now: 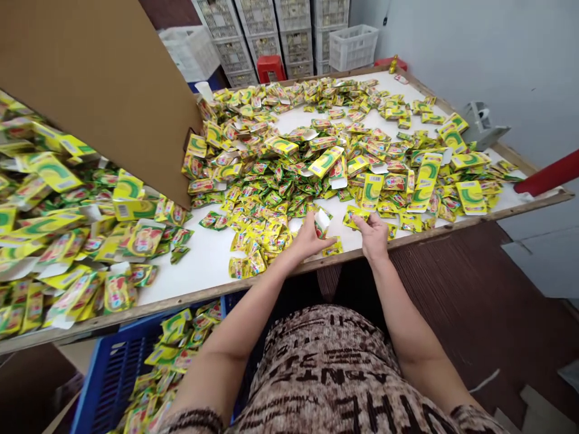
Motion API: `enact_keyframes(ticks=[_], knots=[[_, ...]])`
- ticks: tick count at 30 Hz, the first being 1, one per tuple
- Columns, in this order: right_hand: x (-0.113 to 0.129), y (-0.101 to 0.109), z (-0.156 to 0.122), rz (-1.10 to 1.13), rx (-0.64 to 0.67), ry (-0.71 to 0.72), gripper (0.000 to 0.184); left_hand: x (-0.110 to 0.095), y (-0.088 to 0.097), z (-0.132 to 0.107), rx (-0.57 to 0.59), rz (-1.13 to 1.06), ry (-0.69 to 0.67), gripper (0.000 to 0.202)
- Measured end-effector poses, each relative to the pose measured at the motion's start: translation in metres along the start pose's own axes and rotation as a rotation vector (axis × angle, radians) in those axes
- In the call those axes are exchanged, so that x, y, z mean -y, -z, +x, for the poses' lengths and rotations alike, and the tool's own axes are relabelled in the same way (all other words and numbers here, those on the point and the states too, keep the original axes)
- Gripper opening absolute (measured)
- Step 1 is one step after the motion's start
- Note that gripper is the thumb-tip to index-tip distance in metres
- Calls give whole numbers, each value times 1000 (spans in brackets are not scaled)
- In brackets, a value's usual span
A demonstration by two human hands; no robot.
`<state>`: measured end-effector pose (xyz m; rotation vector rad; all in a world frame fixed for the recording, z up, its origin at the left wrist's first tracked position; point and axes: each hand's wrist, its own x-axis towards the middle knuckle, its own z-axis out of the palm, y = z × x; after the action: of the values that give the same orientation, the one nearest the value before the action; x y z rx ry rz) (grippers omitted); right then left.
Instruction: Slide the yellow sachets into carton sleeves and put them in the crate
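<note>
Near the table's front edge, my left hand [308, 238] is closed around a small carton [322, 223] with its white inner flap showing. My right hand [374, 238], just to the right, pinches a yellow candy packet [353, 216] between thumb and fingers. A gap separates the packet from the carton. Below my left hand another yellow packet [333, 247] lies by the edge. Loose yellow packets [266, 232] are heaped left of my hands, with green packets [280, 187] behind them. Yellow-green cartons [371, 191] lie beyond my right hand.
A brown cardboard panel [108, 78] stands on the white table [194, 265], with more cartons [54, 172] piled to its left. Below the front edge is a blue crate [108, 367] of packets. A tape dispenser [482, 123] sits at the right edge, near a red pole [552, 175].
</note>
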<state>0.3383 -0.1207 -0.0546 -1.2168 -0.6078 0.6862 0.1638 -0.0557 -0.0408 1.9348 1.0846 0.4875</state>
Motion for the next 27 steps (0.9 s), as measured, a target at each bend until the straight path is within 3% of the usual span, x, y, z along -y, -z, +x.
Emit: enact_keyframes(ticks=[3, 8, 12, 17, 20, 24, 27], knots=[[20, -13, -4, -142, -4, 130, 30, 1, -22, -3, -139, 42, 49, 63], [33, -29, -12, -668, 282, 322, 23, 0, -43, -7, -344, 173, 94, 54], [38, -30, -6, -902, 454, 360, 20, 3, -49, -10, -367, 183, 56, 43], [63, -38, 13, -1092, 843, 270, 7, 3, -45, -17, -343, 64, -37, 51], [66, -44, 15, -1041, 842, 279, 13, 4, -31, -22, -283, -196, -12, 49], [57, -49, 5, -911, 785, 470, 22, 11, -15, -28, -221, -446, -94, 37], [55, -53, -3, -971, 804, 551, 26, 19, -13, -31, -208, -560, -114, 36]])
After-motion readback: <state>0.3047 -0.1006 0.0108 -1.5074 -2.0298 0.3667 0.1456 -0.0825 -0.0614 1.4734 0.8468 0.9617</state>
